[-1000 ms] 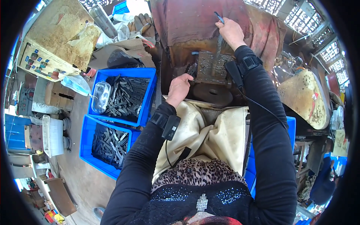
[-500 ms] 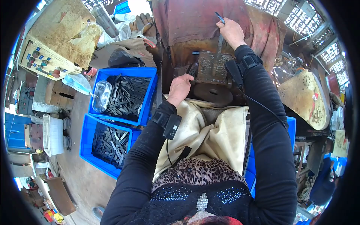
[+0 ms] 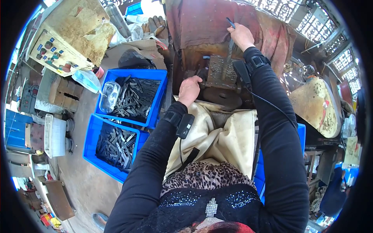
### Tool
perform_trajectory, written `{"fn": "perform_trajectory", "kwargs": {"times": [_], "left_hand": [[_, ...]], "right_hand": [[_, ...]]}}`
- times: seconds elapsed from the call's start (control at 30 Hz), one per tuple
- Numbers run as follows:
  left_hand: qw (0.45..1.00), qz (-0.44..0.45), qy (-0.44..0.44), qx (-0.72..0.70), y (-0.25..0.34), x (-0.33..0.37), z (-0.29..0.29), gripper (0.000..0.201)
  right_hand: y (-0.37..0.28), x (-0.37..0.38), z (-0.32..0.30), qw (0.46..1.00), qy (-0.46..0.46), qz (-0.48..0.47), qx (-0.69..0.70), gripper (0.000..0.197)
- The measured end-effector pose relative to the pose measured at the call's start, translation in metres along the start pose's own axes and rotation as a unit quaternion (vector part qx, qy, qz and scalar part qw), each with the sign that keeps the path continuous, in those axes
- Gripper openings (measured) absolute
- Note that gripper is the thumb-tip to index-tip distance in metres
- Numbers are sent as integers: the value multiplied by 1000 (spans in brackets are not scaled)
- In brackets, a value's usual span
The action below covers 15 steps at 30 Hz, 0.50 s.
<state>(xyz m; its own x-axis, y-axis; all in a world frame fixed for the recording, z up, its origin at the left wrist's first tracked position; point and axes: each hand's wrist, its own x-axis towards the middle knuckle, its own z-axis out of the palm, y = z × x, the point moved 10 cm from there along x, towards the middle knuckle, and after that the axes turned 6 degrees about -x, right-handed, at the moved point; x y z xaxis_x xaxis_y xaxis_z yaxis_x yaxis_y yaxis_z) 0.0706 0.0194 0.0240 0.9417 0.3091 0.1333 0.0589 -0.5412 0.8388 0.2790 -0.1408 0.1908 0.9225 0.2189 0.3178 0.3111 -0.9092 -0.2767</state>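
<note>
My right hand (image 3: 242, 36) is closed round the upper end of an upright metal lever (image 3: 229, 49), whose dark blue tip (image 3: 230, 22) pokes out past the fingers. The lever runs down to a rough, rusty metal block (image 3: 217, 70). Left of that block, my left hand (image 3: 189, 91) is pinched, fingertips beside a small dark piece; what it holds is too small to name. Just below the block lies a dark round disc (image 3: 222, 98) with a hole in it.
Two blue bins (image 3: 163, 91) of dark metal strips stand at my left, a clear plastic box (image 3: 109, 97) in one. Beyond them is a control box with knobs (image 3: 54, 56). Red cloth (image 3: 210, 23) drapes behind the block. A pale cover (image 3: 229, 136) lies over my lap.
The view has shifted slightly, so the bins and control box appear farther right. Both hands keep nearly the same places, the right still on the lever.
</note>
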Motion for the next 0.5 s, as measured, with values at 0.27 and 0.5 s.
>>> {"fn": "perform_trajectory", "kwargs": {"times": [0.27, 0.5], "left_hand": [[1000, 30, 4, -2, 8, -1, -2, 20], [986, 97, 85, -108, -11, 1, -6, 26]], "right_hand": [[-2, 1, 0, 1000, 1, 0, -9, 34], [-13, -56, -36, 997, 40, -61, -21, 36]]}}
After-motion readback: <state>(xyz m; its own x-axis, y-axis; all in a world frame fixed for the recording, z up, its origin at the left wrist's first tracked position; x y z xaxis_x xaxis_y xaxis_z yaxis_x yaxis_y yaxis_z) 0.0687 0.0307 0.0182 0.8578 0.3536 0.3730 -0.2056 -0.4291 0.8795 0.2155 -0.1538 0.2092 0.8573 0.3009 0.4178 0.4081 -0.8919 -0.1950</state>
